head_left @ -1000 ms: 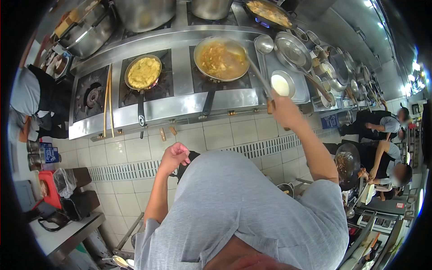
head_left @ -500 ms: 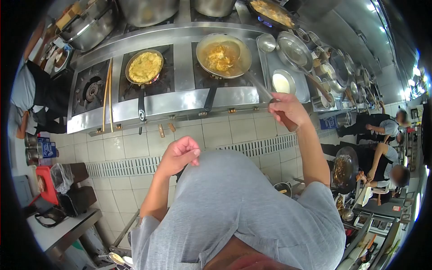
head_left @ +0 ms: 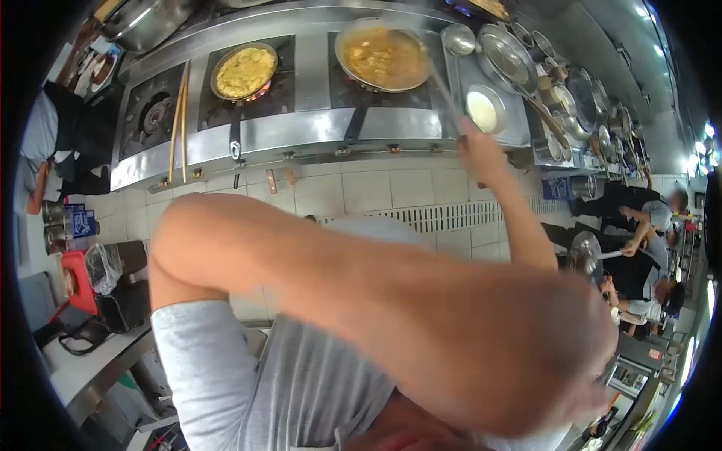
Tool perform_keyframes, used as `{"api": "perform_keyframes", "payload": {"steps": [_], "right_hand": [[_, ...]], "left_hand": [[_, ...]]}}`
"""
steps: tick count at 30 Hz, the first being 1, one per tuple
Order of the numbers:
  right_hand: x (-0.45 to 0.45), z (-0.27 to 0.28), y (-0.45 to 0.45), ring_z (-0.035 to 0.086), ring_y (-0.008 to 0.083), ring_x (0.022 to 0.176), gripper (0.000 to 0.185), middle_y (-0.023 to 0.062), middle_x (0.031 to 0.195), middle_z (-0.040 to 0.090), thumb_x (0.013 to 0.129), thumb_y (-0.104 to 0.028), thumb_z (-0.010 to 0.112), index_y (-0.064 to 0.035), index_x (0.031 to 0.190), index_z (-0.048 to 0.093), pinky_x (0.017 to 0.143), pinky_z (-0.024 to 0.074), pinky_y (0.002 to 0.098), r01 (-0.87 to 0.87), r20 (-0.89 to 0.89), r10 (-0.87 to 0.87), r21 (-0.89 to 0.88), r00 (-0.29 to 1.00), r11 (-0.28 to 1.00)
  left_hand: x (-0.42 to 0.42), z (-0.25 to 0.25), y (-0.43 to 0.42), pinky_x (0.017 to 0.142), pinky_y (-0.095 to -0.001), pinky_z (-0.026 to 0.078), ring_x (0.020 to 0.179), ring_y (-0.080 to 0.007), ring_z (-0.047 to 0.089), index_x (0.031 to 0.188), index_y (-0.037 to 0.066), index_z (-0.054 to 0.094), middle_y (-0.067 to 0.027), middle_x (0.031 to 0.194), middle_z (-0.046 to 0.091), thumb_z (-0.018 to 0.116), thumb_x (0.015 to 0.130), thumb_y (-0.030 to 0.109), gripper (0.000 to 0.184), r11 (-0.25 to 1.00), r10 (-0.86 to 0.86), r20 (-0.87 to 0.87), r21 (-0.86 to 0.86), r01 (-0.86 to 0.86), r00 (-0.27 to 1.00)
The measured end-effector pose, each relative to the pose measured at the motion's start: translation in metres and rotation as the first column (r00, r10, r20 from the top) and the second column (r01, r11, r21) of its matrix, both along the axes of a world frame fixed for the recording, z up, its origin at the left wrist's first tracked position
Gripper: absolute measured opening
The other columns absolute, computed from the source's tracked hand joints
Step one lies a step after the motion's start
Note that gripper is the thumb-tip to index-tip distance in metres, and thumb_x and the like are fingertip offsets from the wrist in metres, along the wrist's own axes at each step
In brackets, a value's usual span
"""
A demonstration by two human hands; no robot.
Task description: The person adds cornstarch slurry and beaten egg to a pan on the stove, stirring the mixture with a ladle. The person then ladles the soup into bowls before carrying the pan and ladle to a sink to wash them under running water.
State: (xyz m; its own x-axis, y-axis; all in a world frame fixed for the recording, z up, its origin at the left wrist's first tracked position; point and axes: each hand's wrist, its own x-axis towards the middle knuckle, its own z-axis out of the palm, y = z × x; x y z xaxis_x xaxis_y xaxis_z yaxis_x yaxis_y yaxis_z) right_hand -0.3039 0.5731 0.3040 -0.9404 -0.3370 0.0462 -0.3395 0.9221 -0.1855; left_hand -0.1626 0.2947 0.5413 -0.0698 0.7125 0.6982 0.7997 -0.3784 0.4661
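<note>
My right hand (head_left: pixel 482 155) is closed round the handle of a long metal ladle (head_left: pixel 445 92). The ladle slants into a frying pan (head_left: pixel 362 111) on the right burner, and its head is lost in steam and blur. Loose, yellow-orange egg-like food (head_left: pixel 380 59) covers that pan's bottom. Across my chest and close to the camera comes my left hand (head_left: pixel 526 349), large and smeared, so its fingers cannot be made out. On the middle burner a second frying pan (head_left: pixel 235 135) holds a round yellow omelette (head_left: pixel 245 72), with flame showing under its edge.
Long wooden chopsticks (head_left: pixel 180 124) lie over the left burner. Right of the stove, a metal tray (head_left: pixel 516 134) bears a ladle (head_left: pixel 459 40), a bowl of pale liquid (head_left: pixel 485 110) and a strainer (head_left: pixel 508 56). Co-workers (head_left: pixel 639 233) stand at right; another person (head_left: pixel 56 135) is at left.
My left hand has swung from near my waist up across my chest. My right hand still grips the ladle; the food in the right pan is more spread out, with more steam.
</note>
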Motion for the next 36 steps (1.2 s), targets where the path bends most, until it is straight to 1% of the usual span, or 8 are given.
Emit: {"api": "perform_keyframes", "payload": {"steps": [2, 5, 9, 20, 29, 32, 34, 36], "right_hand": [[0.014, 0.01, -0.02, 0.063, 0.036, 0.061, 0.026, 0.0209, 0.08, 0.065, 0.084, -0.006, 0.062, 0.0042, 0.107, 0.058, 0.053, 0.0513, 0.043, 0.08, 0.278, -0.002, -0.272, 0.961, 0.959], [0.019, 0.032, -0.03, 0.059, 0.0191, 0.054, 0.014, 0.0111, 0.078, 0.063, 0.087, -0.006, 0.063, 0.0005, 0.096, 0.055, 0.043, 0.0442, 0.0311, 0.768, 0.794, 0.232, -0.605, 0.562, 0.211], [0.029, 0.037, -0.019, 0.055, 0.0101, 0.054, 0.042, 0.005, 0.079, 0.061, 0.087, -0.004, 0.064, 0.0066, 0.125, 0.051, 0.042, 0.0402, 0.0256, 0.772, 0.767, 0.3, -0.622, 0.567, 0.131], [0.038, 0.041, -0.001, 0.059, 0.0231, 0.058, 0.058, 0.0078, 0.069, 0.06, 0.082, -0.003, 0.06, -0.0003, 0.139, 0.051, 0.058, 0.049, 0.0329, 0.155, 0.181, -0.083, -0.43, 0.98, 0.889], [0.004, -0.009, -0.001, 0.066, 0.0316, 0.073, 0.063, 0.0147, 0.092, 0.066, 0.081, -0.006, 0.065, -0.0015, 0.141, 0.046, 0.066, 0.0562, 0.0412, 0.153, 0.158, -0.131, -0.136, 0.979, 0.979], [0.01, -0.011, -0.015, 0.063, 0.0204, 0.066, 0.059, 0.0106, 0.088, 0.065, 0.085, -0.008, 0.067, 0.0021, 0.139, 0.044, 0.054, 0.0532, 0.0331, 0.502, 0.641, 0.064, -0.655, 0.765, 0.565], [0.007, -0.021, -0.015, 0.059, 0.0127, 0.062, 0.054, 0.0081, 0.087, 0.063, 0.088, -0.008, 0.067, 0.0052, 0.135, 0.044, 0.048, 0.0493, 0.0264, 0.76, 0.713, 0.344, -0.65, 0.611, -0.001], [0.01, -0.002, -0.024, 0.056, 0.0084, 0.058, 0.047, 0.0085, 0.084, 0.063, 0.089, -0.007, 0.066, 0.0068, 0.128, 0.044, 0.044, 0.0446, 0.0232, 0.784, 0.683, 0.432, -0.612, 0.589, -0.104]], "left_hand": [[0.004, 0.008, 0.01, 0.046, -0.036, 0.039, 0.049, -0.0221, 0.056, 0.083, 0.001, 0.058, -0.0097, 0.056, 0.052, 0.066, 0.092, 0.024, 0.025, 0.997, 0.073, -0.201, 0.02, -0.071, 0.977], [0.002, 0.026, 0.002, 0.049, -0.0348, 0.044, 0.056, -0.0232, 0.059, 0.098, 0.004, 0.059, -0.0068, 0.069, 0.057, 0.069, 0.09, 0.027, 0.025, 0.991, -0.088, 0.252, -0.077, 0.111, 0.964], [0.006, 0.016, -0.044, 0.063, -0.0341, 0.056, 0.071, -0.0233, 0.068, 0.123, 0.001, 0.056, -0.0099, 0.093, 0.067, 0.067, 0.092, 0.025, 0.04, 0.95, -0.125, 0.693, -0.123, 0.287, 0.71], [-0.033, -0.304, -0.082, 0.064, -0.0261, 0.051, 0.076, -0.0134, 0.064, 0.127, 0.002, 0.054, -0.0088, 0.099, 0.068, 0.06, 0.098, 0.031, 0.042, 0.716, 0.536, 0.838, -0.514, -0.473, -0.101], [-0.111, -0.357, -0.061, 0.059, -0.0271, 0.051, 0.069, -0.0137, 0.064, 0.117, 0.0, 0.057, -0.0077, 0.092, 0.068, 0.058, 0.099, 0.041, 0.044, 0.78, 0.475, 0.837, -0.544, -0.311, -0.272], [-0.117, -0.361, -0.057, 0.058, -0.0259, 0.051, 0.067, -0.0117, 0.063, 0.111, 0.002, 0.06, -0.0043, 0.085, 0.067, 0.057, 0.1, 0.039, 0.039, 0.819, 0.419, 0.866, -0.49, -0.298, -0.273], [-0.117, -0.364, -0.058, 0.056, -0.0248, 0.051, 0.066, -0.0105, 0.063, 0.11, 0.003, 0.062, -0.0028, 0.083, 0.067, 0.057, 0.1, 0.038, 0.036, 0.822, 0.411, 0.866, -0.487, -0.297, -0.283], [-0.115, -0.363, -0.063, 0.056, -0.0239, 0.05, 0.066, -0.0097, 0.063, 0.11, 0.004, 0.063, -0.0017, 0.082, 0.066, 0.058, 0.1, 0.037, 0.035, 0.822, 0.405, 0.865, -0.486, -0.296, -0.298]]}}
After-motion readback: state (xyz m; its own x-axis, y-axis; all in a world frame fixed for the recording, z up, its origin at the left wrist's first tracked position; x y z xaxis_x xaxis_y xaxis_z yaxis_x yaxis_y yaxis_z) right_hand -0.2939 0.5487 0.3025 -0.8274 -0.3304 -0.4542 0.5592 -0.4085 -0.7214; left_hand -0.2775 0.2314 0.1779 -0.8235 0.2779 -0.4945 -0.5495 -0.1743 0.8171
